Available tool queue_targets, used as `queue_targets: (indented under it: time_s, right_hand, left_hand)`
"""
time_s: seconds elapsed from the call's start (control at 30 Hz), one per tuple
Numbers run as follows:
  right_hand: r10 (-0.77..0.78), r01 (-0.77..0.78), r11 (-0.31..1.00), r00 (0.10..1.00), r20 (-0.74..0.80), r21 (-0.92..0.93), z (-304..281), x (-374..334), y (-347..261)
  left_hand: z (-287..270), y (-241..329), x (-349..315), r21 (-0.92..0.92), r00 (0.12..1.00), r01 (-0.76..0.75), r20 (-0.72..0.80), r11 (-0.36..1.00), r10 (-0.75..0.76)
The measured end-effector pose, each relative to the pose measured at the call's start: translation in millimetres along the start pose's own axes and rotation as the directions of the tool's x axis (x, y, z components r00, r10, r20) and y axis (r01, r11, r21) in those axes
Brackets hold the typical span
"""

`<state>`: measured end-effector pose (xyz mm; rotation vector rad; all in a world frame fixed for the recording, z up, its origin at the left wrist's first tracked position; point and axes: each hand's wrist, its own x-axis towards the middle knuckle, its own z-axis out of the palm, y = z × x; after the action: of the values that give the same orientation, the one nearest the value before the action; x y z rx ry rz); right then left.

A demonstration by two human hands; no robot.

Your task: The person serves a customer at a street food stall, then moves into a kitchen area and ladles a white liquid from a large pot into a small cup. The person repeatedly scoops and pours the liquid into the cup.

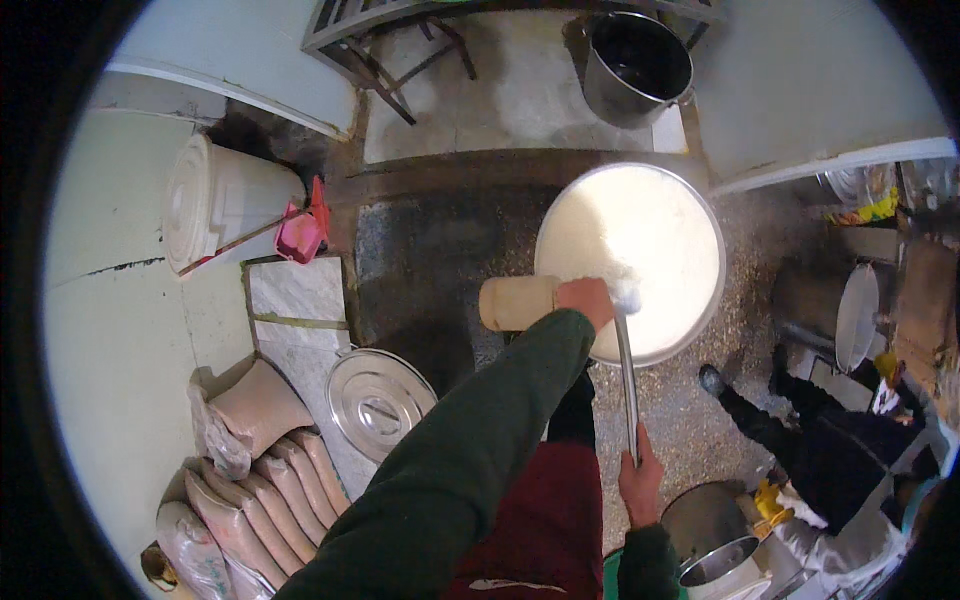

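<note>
A wide metal pot (707, 330) full of white liquid stands in front of me, with a shadow over its left part. My left hand (588, 298) reaches over the near left rim. It is closed at the right end of a tan cylindrical container (516, 303), which lies sideways in view; the exact grip is hard to see. My right hand (642, 476) is wrapped around the lower end of a long-handled metal ladle (629, 385). The ladle's head is blurred above the liquid, just right of my left hand.
A dark-looking steel pot (638, 70) stands ahead. To the left are a white bin (245, 195), a pink dustpan (300, 234), a lidded pot (378, 402) and several filled sacks (245, 510). At right, a person in dark clothes (840, 455) is beside more pots (712, 535).
</note>
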<state>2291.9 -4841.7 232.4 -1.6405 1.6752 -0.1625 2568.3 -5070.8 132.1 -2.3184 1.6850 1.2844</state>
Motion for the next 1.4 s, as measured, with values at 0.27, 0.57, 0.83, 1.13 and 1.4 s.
queue_targets:
  time_s: [0.27,0.57,0.83,1.13,1.4]
  right_hand:
    - [0.058,-0.057,0.996,0.998,-0.010,0.062,-41.2,-50.2,-17.7]
    - [0.123,-0.126,0.992,0.987,-0.100,-0.028,-40.2,25.1,-28.6]
    - [-0.172,0.144,0.973,0.973,-0.151,-0.182,-13.5,134.5,-23.6]
    - [-0.024,0.027,0.925,1.000,0.012,-0.379,-18.3,245.9,-18.9]
    - [0.187,-0.157,0.941,0.980,0.074,-0.300,-0.9,300.3,-31.5]
  left_hand:
    - [-24.7,-23.1,-79.9,-0.258,0.969,-0.121,-0.240,0.959,0.058]
    - [-5.1,-41.1,-178.7,-0.538,0.953,-0.210,-0.299,0.816,0.048]
    - [0.8,-30.5,-217.9,-0.534,0.945,-0.239,-0.320,0.811,0.068]
    - [-8.3,-40.0,-207.3,-0.543,0.968,-0.107,-0.248,0.833,-0.038]
    - [-24.7,-53.2,-182.1,-0.517,0.951,-0.119,-0.305,0.848,-0.052]
